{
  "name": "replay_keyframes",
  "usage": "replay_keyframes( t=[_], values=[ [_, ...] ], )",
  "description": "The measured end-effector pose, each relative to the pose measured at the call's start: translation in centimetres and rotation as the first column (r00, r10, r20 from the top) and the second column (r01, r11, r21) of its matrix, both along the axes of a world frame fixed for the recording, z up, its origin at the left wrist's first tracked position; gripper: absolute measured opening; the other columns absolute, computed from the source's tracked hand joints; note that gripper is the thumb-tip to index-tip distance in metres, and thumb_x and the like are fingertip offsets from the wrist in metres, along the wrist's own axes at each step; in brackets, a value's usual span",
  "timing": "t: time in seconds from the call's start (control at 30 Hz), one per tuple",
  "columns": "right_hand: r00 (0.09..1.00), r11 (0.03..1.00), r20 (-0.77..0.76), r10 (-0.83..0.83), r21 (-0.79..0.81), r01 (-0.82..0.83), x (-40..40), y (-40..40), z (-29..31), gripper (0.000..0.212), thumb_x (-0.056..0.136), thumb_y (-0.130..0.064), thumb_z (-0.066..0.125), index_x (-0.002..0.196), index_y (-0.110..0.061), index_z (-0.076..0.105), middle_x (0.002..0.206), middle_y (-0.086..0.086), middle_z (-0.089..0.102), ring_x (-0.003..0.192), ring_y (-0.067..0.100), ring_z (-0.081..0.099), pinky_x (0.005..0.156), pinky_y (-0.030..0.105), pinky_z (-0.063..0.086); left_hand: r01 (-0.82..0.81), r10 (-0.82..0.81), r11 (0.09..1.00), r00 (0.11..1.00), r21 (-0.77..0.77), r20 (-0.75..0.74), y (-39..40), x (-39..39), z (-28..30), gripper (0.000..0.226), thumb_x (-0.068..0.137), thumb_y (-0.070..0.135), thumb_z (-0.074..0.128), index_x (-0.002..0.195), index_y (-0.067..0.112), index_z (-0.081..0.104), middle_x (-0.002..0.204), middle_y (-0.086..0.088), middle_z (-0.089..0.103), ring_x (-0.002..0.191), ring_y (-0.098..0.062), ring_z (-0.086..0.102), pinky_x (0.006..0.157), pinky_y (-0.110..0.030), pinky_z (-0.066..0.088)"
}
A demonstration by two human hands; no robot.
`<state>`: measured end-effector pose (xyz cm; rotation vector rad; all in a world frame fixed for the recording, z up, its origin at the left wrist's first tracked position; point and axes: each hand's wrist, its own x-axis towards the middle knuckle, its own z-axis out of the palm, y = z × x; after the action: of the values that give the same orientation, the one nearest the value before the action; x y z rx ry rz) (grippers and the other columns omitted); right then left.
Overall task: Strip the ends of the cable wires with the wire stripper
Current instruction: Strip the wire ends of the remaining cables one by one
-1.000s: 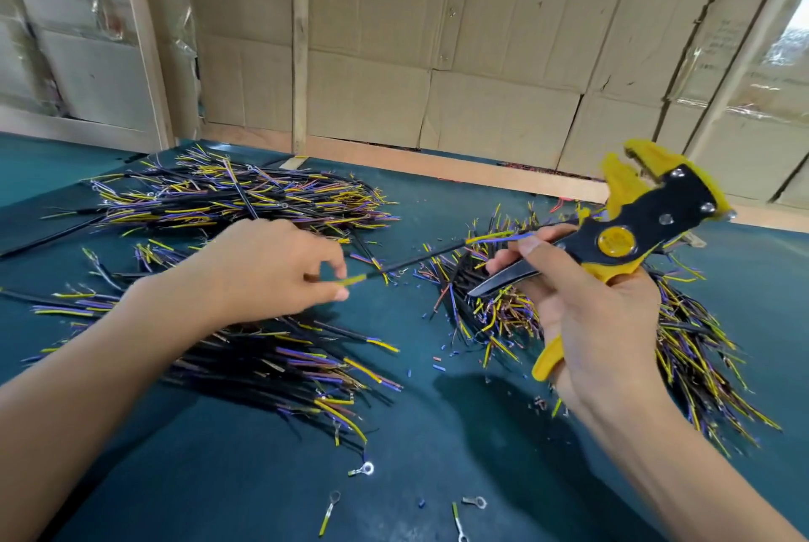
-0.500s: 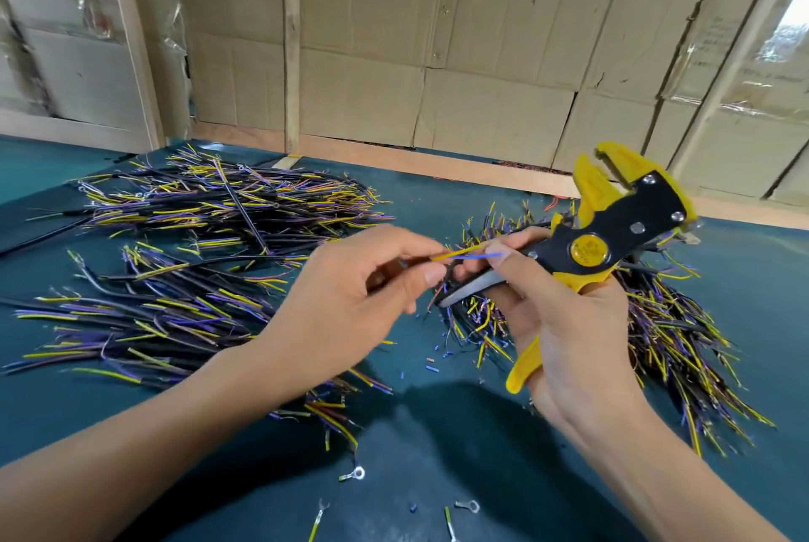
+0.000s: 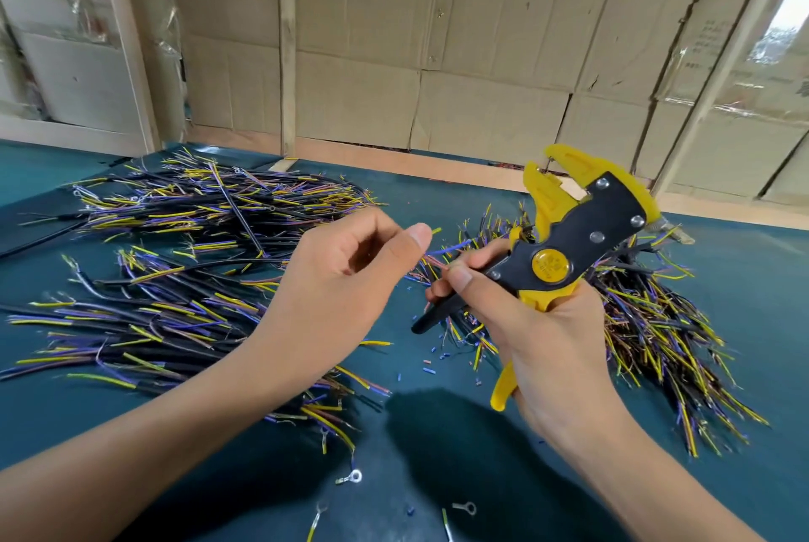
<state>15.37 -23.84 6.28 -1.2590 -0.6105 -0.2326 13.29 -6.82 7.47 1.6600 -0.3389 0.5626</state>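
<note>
Left hand (image 3: 346, 278) pinches yellow wire (image 3: 435, 230); right hand (image 3: 538, 331) holds wire stripper (image 3: 569, 243)

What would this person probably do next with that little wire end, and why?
Probably feed the yellow wire tip, pinched in the left hand, up into the open yellow head of the wire stripper, which the right hand holds; the tip is not between them yet.
</note>
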Motion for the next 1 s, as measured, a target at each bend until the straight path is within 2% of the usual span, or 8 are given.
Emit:
replay_keyframes(
  t=[0.13,0.27,0.37,0.57,0.73,0.87,0.93,1.0],
  values=[
    [1.000,1.000,-0.028,0.000,0.019,0.000,0.0,0.0,-0.2,0.011,0.080,-0.007,0.074,0.081,-0.017,0.071,0.079,0.010,0.070,0.076,0.039,0.071,0.084,0.054,0.058,0.054,-0.056,0.998,0.998,-0.035,-0.043,0.3,0.2,0.3,0.032,0.075,0.043,0.070,0.062,0.019,0.055,0.050,0.010,0.034,0.043,-0.015,0.026,0.046,-0.024,0.024],
    [0.999,1.000,-0.046,-0.013,0.010,0.014,0.3,-0.1,-0.3,0.006,0.082,-0.006,0.074,0.083,-0.012,0.072,0.078,0.010,0.072,0.077,0.037,0.071,0.088,0.061,0.056,0.172,-0.175,0.983,0.982,-0.058,-0.065,0.7,0.3,0.5,0.022,0.074,0.030,0.076,0.064,0.019,0.060,0.052,0.011,0.037,0.043,-0.014,0.029,0.045,-0.021,0.026],
    [0.999,0.999,-0.052,-0.004,0.036,0.006,0.3,-0.2,-0.2,0.010,0.081,-0.009,0.077,0.087,-0.005,0.070,0.079,0.014,0.071,0.077,0.038,0.071,0.089,0.063,0.056,0.219,-0.228,0.971,0.970,-0.095,-0.090,0.7,0.2,0.5,0.021,0.076,0.031,0.072,0.065,0.017,0.061,0.051,0.013,0.031,0.041,-0.010,0.025,0.046,-0.019,0.025],
    [0.998,0.999,-0.043,0.037,0.021,-0.036,0.1,-0.2,0.0,0.009,0.082,-0.005,0.073,0.080,-0.013,0.070,0.077,0.011,0.067,0.074,0.038,0.068,0.083,0.056,0.057,0.176,-0.192,0.963,0.979,-0.204,-0.065,0.4,0.2,0.7,0.023,0.085,0.017,0.062,0.062,0.014,0.062,0.057,-0.004,0.021,0.044,-0.014,0.018,0.041,-0.018,0.025],
    [0.975,0.984,-0.171,0.143,-0.085,-0.159,0.0,-0.6,0.2,0.010,0.077,-0.003,0.076,0.083,-0.003,0.069,0.075,0.023,0.065,0.069,0.043,0.069,0.075,0.049,0.057,0.173,-0.184,0.942,0.983,-0.288,-0.014,1.3,0.1,1.7,0.027,0.083,0.012,0.063,0.057,0.015,0.056,0.063,-0.018,0.014,0.047,-0.017,0.011,0.044,-0.016,0.020],
    [0.959,0.956,-0.215,0.184,-0.188,-0.226,-0.4,-0.3,0.1,0.012,0.075,0.002,0.073,0.083,0.007,0.066,0.073,0.027,0.064,0.066,0.039,0.069,0.071,0.043,0.059,0.209,-0.221,0.896,0.975,-0.391,0.015,1.7,0.2,1.9,0.035,0.078,0.008,0.064,0.065,-0.003,0.033,0.053,-0.001,0.032,0.041,-0.009,0.015,0.044,-0.013,0.020],
    [0.959,0.948,-0.214,0.187,-0.215,-0.233,-0.7,-0.2,0.1,0.011,0.075,0.002,0.074,0.082,0.008,0.066,0.073,0.028,0.064,0.066,0.037,0.070,0.069,0.038,0.059,0.225,-0.241,0.871,0.970,-0.437,0.020,1.7,0.1,2.0,0.029,0.081,0.008,0.058,0.065,-0.002,0.036,0.052,0.002,0.033,0.040,-0.008,0.016,0.043,-0.013,0.020],
    [0.957,0.941,-0.212,0.200,-0.229,-0.248,-0.9,-0.2,0.1,0.007,0.076,0.002,0.073,0.079,0.003,0.068,0.073,0.026,0.066,0.065,0.036,0.071,0.069,0.036,0.059,0.241,-0.262,0.858,0.965,-0.454,0.017,1.8,0.0,2.2,0.021,0.082,0.009,0.057,0.065,0.000,0.049,0.053,0.001,0.031,0.041,-0.009,0.015,0.044,-0.013,0.019]
  ],
)
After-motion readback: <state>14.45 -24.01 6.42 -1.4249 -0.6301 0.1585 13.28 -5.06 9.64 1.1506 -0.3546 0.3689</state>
